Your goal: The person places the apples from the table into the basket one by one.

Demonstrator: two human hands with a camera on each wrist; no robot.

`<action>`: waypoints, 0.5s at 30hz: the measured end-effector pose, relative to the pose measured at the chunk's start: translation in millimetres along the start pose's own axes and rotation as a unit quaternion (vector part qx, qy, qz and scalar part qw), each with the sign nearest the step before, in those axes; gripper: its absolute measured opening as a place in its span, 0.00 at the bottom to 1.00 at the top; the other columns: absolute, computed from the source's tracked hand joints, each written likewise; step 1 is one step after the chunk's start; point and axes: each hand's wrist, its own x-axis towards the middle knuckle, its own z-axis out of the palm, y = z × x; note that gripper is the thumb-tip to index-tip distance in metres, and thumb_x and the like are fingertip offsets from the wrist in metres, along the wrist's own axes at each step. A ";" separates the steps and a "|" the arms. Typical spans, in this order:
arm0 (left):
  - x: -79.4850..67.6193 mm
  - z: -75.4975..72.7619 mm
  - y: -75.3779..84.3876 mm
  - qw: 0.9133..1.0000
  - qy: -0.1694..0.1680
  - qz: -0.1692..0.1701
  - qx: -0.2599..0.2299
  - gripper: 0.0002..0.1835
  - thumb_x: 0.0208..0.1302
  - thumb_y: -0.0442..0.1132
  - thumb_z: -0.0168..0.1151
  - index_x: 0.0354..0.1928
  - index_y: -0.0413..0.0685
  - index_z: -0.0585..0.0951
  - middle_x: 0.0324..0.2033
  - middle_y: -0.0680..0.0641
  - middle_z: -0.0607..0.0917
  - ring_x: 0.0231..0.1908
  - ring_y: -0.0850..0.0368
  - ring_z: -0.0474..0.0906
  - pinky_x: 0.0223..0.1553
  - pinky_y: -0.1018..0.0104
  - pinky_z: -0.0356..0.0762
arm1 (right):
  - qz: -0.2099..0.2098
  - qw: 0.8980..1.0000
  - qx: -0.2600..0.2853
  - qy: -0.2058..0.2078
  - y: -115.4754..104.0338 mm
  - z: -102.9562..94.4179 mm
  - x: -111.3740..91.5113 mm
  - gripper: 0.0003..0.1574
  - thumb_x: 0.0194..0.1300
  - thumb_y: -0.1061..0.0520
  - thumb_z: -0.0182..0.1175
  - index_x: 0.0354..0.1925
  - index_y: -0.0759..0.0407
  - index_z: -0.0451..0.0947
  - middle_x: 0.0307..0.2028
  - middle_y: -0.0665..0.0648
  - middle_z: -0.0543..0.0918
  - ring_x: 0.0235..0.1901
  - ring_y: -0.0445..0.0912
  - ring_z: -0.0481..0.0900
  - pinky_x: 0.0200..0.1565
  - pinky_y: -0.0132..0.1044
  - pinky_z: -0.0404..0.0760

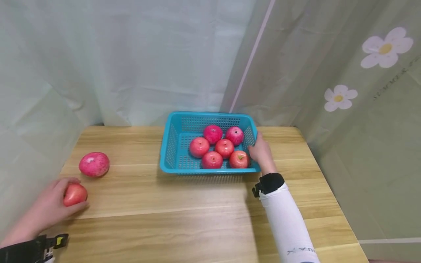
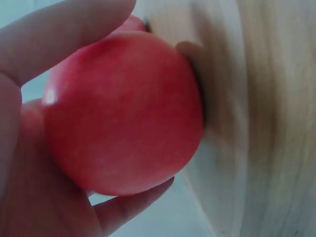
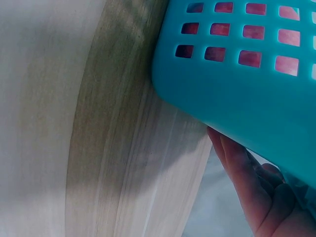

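Note:
At the left of the table, my left hand [image 1: 54,204] holds a red apple [image 1: 75,194], thumb on one side and fingers round the other. In the left wrist view the apple [image 2: 123,113] fills the grasp, close over the wood. Just beyond it lies a darker pink, speckled oval fruit [image 1: 94,164]. My right hand [image 1: 262,152] grips the right side of a blue plastic basket [image 1: 169,146], thumb over the rim. From the right wrist, its fingers [image 3: 242,173] show against the outside of the basket wall [image 3: 212,89].
Several red and pink fruits sit in the basket, mostly toward its right side, among them an apple with a stem [image 1: 239,159]. The wooden table [image 1: 164,226] ends at a pale curtain [image 1: 158,65] behind and at both sides.

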 end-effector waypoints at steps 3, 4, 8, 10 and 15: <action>2.4 0.0 -1.2 1.000 -0.003 -0.001 0.000 0.43 0.44 0.42 0.90 0.55 0.26 0.72 0.43 0.29 0.78 0.40 0.34 0.77 0.30 0.64 0.73 | 0.003 1.000 -0.006 0.001 -0.8 -0.3 -0.1 0.46 0.79 0.59 0.56 0.84 0.65 0.45 0.70 0.78 0.71 0.69 0.72 0.72 0.67 0.67 0.73; 3.0 0.3 -2.0 1.000 -0.004 -0.001 0.000 0.43 0.44 0.42 0.90 0.55 0.27 0.72 0.43 0.29 0.78 0.40 0.33 0.77 0.30 0.63 0.73 | 0.004 1.000 -0.008 0.000 -1.1 -0.4 -0.2 0.46 0.79 0.59 0.55 0.84 0.64 0.45 0.70 0.78 0.71 0.69 0.72 0.72 0.67 0.67 0.73; 3.0 1.8 -4.2 1.000 -0.004 -0.005 -0.001 0.44 0.43 0.42 0.90 0.55 0.27 0.72 0.44 0.29 0.79 0.40 0.33 0.78 0.31 0.60 0.74 | 0.006 1.000 -0.012 -0.002 -2.2 -0.5 -0.6 0.47 0.78 0.58 0.56 0.84 0.65 0.45 0.70 0.78 0.71 0.68 0.72 0.72 0.65 0.67 0.74; 2.8 2.3 -5.3 1.000 -0.009 -0.010 0.001 0.44 0.44 0.42 0.90 0.56 0.27 0.72 0.45 0.28 0.78 0.41 0.32 0.77 0.32 0.57 0.75 | 0.007 1.000 -0.011 -0.003 -2.4 -0.5 -0.7 0.47 0.78 0.58 0.56 0.84 0.65 0.45 0.70 0.78 0.71 0.69 0.72 0.72 0.66 0.67 0.74; 0.8 5.3 -6.7 1.000 -0.015 -0.022 0.010 0.44 0.45 0.45 0.89 0.58 0.29 0.74 0.49 0.27 0.75 0.44 0.28 0.75 0.36 0.48 0.76 | 0.010 1.000 -0.007 -0.007 -2.4 -1.5 -0.8 0.48 0.79 0.58 0.56 0.84 0.64 0.43 0.71 0.77 0.69 0.70 0.71 0.71 0.68 0.67 0.72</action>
